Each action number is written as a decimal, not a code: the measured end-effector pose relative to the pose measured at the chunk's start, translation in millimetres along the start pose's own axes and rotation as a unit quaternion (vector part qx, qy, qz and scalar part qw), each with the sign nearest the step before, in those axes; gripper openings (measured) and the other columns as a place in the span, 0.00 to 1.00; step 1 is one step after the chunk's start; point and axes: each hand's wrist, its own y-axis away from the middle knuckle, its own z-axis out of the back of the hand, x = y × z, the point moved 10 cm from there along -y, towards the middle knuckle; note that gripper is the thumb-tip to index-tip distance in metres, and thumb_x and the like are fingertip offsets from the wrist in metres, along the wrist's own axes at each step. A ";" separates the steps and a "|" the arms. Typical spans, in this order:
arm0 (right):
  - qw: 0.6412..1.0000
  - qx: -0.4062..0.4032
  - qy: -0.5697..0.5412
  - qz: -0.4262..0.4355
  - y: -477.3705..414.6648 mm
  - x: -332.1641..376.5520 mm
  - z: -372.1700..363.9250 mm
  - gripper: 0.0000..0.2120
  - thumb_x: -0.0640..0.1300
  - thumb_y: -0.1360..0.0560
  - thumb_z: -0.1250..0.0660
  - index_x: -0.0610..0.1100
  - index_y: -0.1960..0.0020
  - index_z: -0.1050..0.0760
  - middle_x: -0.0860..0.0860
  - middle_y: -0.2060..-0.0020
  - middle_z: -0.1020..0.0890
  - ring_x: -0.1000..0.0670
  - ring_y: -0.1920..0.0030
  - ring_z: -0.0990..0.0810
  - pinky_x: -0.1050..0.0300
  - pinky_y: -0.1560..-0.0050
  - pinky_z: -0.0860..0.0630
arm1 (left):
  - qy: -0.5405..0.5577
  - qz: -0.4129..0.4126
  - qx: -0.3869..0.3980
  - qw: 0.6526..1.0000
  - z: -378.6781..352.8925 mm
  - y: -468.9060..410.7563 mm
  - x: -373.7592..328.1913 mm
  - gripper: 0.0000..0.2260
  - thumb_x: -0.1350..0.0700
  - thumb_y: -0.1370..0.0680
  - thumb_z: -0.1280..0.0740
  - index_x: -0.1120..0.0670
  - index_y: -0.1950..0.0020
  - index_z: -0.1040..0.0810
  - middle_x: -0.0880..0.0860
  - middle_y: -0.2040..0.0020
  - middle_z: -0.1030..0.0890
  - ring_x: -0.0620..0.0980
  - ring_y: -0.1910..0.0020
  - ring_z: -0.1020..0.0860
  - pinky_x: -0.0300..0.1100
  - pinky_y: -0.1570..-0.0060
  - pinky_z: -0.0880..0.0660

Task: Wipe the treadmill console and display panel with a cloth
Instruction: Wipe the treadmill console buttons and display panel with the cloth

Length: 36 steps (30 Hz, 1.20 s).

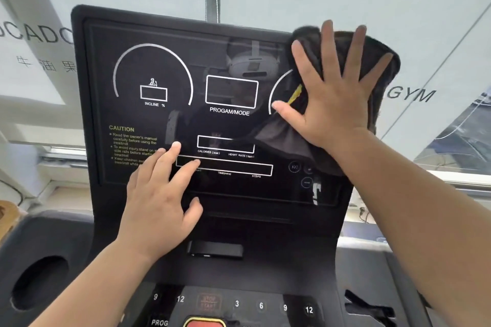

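- Nearest the camera, the lower console (239, 277) is showing its numbered keys (261, 306) and a red stop button (204, 323) at the bottom edge; neither hand is touching this part.
- The right hand (334, 98) is pressing a dark cloth (284, 138) against the upper right corner of the display panel (239, 190). Its grip is wide, with the fingers splayed and straight and the palm bearing on the fabric rather than clutching it.
- The cloth is covering most of the right-hand dial and overhanging the panel's top right edge. A loose fold is trailing down and to the left, and a yellow tag (295, 94) is showing beside the thumb.
- The left hand (159, 194) is resting on the lower left of the panel, fingertips at the long readout box (239, 166). Its grip is wide and holding nothing; it appears to be bracing.
- Assessment: the upper right section is being wiped. Doing it well is calling for even palm pressure and overlapping passes working leftward and down, with the trailing fold gathered under the palm.
- The left hand is likely marking the glossy surface, so its patch will need a pass.
- Obstructions: the touch icons (294, 167) are lying near the cloth's hem and may respond to pressure. A black clip (215, 249) is projecting below the panel, and a cup holder (39, 281) is sitting at far left.
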 end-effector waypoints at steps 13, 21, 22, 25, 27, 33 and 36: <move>0.974 -0.005 -0.037 0.225 88.9 122.7 -37.3 0.43 0.76 0.26 0.42 0.56 0.18 0.41 0.50 0.17 0.45 0.38 0.18 0.49 0.20 0.27 0.54 | 0.049 -0.021 -0.046 0.998 13.3 1.4 8.2 0.21 0.51 0.29 0.37 0.57 0.38 0.21 0.57 0.26 0.28 0.61 0.30 0.27 0.59 0.33 0.30; 1.000 0.017 -0.008 -0.014 52.8 23.1 -26.3 0.45 0.77 0.27 0.44 0.54 0.17 0.45 0.45 0.16 0.49 0.29 0.19 0.55 0.17 0.30 0.59 | 0.018 0.032 -0.097 0.995 33.7 -0.9 46.9 0.23 0.48 0.31 0.33 0.57 0.39 0.20 0.60 0.27 0.30 0.65 0.31 0.30 0.62 0.33 0.33; 0.998 0.020 -0.018 -0.061 42.2 14.1 -21.9 0.45 0.77 0.26 0.45 0.54 0.17 0.48 0.44 0.16 0.52 0.29 0.20 0.56 0.17 0.30 0.59 | 0.013 0.050 -0.094 0.994 34.2 -0.8 55.4 0.25 0.47 0.31 0.33 0.56 0.37 0.21 0.60 0.26 0.32 0.66 0.30 0.31 0.62 0.32 0.35; 0.988 0.010 -0.046 -0.146 11.7 12.9 -8.4 0.46 0.77 0.26 0.48 0.54 0.16 0.55 0.43 0.16 0.55 0.29 0.20 0.58 0.17 0.29 0.58 | 0.028 0.118 -0.088 0.989 36.5 0.3 84.5 0.28 0.47 0.33 0.32 0.55 0.34 0.26 0.60 0.24 0.36 0.65 0.26 0.36 0.62 0.29 0.40; 0.986 0.002 -0.050 -0.159 -6.5 28.4 -2.3 0.47 0.78 0.26 0.51 0.54 0.16 0.57 0.43 0.16 0.56 0.29 0.20 0.58 0.17 0.29 0.57 | 0.061 0.157 -0.083 0.982 36.4 2.6 101.9 0.28 0.48 0.33 0.32 0.55 0.35 0.27 0.61 0.23 0.37 0.64 0.25 0.37 0.61 0.28 0.41; 0.997 -0.016 -0.044 -0.055 -43.4 126.7 11.0 0.48 0.79 0.27 0.53 0.54 0.16 0.57 0.45 0.16 0.56 0.30 0.19 0.58 0.17 0.29 0.57 | 0.115 0.158 -0.069 0.978 36.5 2.7 116.1 0.22 0.54 0.36 0.32 0.57 0.43 0.28 0.64 0.26 0.33 0.67 0.32 0.32 0.61 0.33 0.35; 0.999 -0.019 -0.048 -0.011 -47.4 167.5 11.3 0.47 0.80 0.26 0.53 0.55 0.16 0.54 0.47 0.16 0.55 0.32 0.19 0.58 0.18 0.29 0.58 | 0.130 0.165 -0.071 0.975 38.9 -3.1 117.6 0.20 0.57 0.35 0.30 0.56 0.46 0.30 0.66 0.29 0.30 0.67 0.29 0.33 0.60 0.32 0.36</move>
